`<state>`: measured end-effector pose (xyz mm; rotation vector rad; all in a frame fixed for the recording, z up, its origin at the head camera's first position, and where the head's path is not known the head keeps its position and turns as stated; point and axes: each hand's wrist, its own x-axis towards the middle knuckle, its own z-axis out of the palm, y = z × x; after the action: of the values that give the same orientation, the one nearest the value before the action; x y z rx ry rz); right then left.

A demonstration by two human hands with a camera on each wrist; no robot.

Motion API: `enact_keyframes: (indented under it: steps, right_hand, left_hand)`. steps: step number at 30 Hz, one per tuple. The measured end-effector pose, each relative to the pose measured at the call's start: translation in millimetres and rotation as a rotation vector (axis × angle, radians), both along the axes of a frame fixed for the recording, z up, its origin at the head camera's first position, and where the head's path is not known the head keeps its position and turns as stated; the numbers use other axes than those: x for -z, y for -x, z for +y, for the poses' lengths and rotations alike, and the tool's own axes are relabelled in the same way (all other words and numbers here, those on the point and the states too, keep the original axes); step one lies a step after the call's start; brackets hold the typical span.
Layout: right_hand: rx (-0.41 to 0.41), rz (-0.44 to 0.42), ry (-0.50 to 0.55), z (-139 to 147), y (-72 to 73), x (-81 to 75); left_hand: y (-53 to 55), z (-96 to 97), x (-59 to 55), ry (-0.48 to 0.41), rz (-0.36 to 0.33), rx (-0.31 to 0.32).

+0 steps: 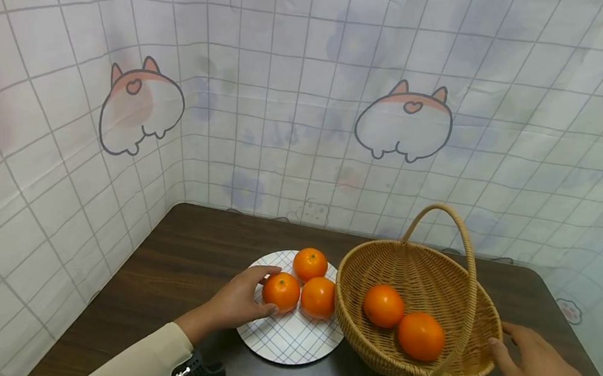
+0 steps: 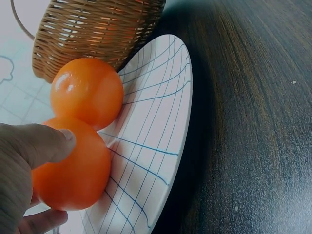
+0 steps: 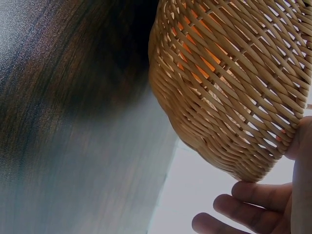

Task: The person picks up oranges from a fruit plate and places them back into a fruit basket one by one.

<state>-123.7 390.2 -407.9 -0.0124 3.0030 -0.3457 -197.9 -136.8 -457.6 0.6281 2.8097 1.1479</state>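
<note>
At the lower centre of the frame, the person's left hand (image 1: 238,303) pinches the leftmost orange (image 1: 281,295) between thumb and fingers, a grip that likely keeps it from rolling on the plate (image 1: 292,338), beside two neighbouring oranges (image 1: 310,264). At lower right, the right hand (image 1: 548,369) grips the rim of the wicker basket (image 1: 418,278), its fingers partly spread, seemingly steadying it; two contained oranges (image 1: 421,336) rest together inside
</note>
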Motion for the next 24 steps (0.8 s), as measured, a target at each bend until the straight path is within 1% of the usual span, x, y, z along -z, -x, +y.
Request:
enact_keyframes:
  steps: [4,9,15,19,24]
  right_hand:
    - [-0.001,0.004,0.0,0.0,-0.5,0.0]
    - [-0.007,0.012,0.006,-0.5,-0.7,-0.2]
    - [-0.018,0.022,0.013,-1.6,-0.3,-0.2]
    - [-0.023,0.035,0.013,-1.6,-0.5,0.0]
    - [-0.013,0.018,0.007,-0.9,-0.1,-0.1]
  left_hand:
    - [0.8,1.3,0.7,0.007,0.004,-0.01]
    - [1.8,2.4,1.9,0.014,-0.006,-0.025]
    - [3.0,0.6,1.5,0.001,-0.01,-0.021]
    - [3.3,-0.8,0.6,0.01,-0.008,-0.011]
    - [2.5,1.0,0.3,0.025,-0.025,-0.009]
